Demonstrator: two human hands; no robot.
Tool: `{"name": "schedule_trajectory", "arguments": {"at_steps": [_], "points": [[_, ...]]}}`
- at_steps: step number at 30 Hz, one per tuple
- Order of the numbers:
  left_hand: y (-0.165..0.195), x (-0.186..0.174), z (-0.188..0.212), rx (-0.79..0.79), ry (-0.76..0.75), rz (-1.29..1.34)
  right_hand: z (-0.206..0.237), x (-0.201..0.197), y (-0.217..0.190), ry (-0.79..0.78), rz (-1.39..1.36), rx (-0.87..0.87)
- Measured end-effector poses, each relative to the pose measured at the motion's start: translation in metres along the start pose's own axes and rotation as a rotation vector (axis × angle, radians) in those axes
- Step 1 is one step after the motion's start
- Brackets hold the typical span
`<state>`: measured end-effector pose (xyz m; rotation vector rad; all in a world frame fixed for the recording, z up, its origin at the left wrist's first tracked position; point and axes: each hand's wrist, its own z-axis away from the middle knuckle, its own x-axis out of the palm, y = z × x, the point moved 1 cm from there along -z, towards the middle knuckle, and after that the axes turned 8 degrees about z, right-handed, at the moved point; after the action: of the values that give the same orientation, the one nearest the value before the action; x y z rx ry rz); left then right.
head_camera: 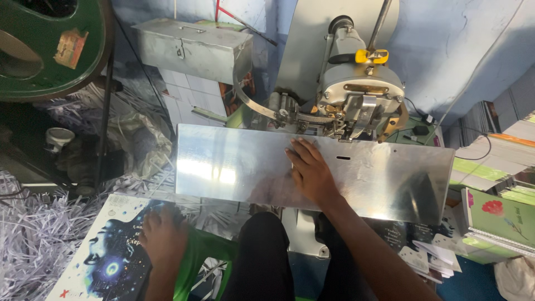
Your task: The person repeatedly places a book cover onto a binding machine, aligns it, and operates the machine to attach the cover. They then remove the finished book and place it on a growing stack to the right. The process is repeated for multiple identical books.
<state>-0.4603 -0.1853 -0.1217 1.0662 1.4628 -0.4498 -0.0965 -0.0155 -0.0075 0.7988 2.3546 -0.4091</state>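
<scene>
Two bare hands are at work. Left hand (161, 234) lies flat, fingers spread, on a printed booklet cover (106, 262), gripping nothing, with shredded paper (33, 234) heaped to its left. Right hand (309, 170) rests palm-down and open on the shiny metal plate (223, 164); just beyond its fingertips sits the stitching machine head (359, 92). Stacked notebooks (496, 214) lie farther right.
</scene>
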Motion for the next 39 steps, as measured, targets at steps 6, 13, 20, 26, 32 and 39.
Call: {"name": "schedule_trajectory", "arguments": {"at_steps": [6, 13, 20, 26, 32, 39], "points": [[-0.028, 0.012, 0.016, 0.005, 0.083, -0.035, 0.001, 0.002, 0.001, -0.026, 0.023, -0.006], [-0.040, -0.002, 0.013, -0.087, 0.064, -0.063, 0.001, 0.000, 0.001, -0.010, 0.016, -0.020], [-0.049, -0.013, 0.024, -0.092, 0.048, -0.034, 0.001, 0.001, 0.000, 0.000, 0.021, -0.030], [-0.062, -0.018, 0.011, 0.004, -0.078, 0.082, 0.002, 0.003, 0.002, -0.009, 0.025, -0.024], [-0.061, -0.022, 0.002, -0.123, -0.171, -0.042, 0.004, 0.004, 0.001, -0.033, 0.031, -0.004], [-0.044, -0.013, 0.012, -0.018, 0.132, -0.222, 0.002, 0.001, 0.002, -0.010, 0.002, -0.021]]}}
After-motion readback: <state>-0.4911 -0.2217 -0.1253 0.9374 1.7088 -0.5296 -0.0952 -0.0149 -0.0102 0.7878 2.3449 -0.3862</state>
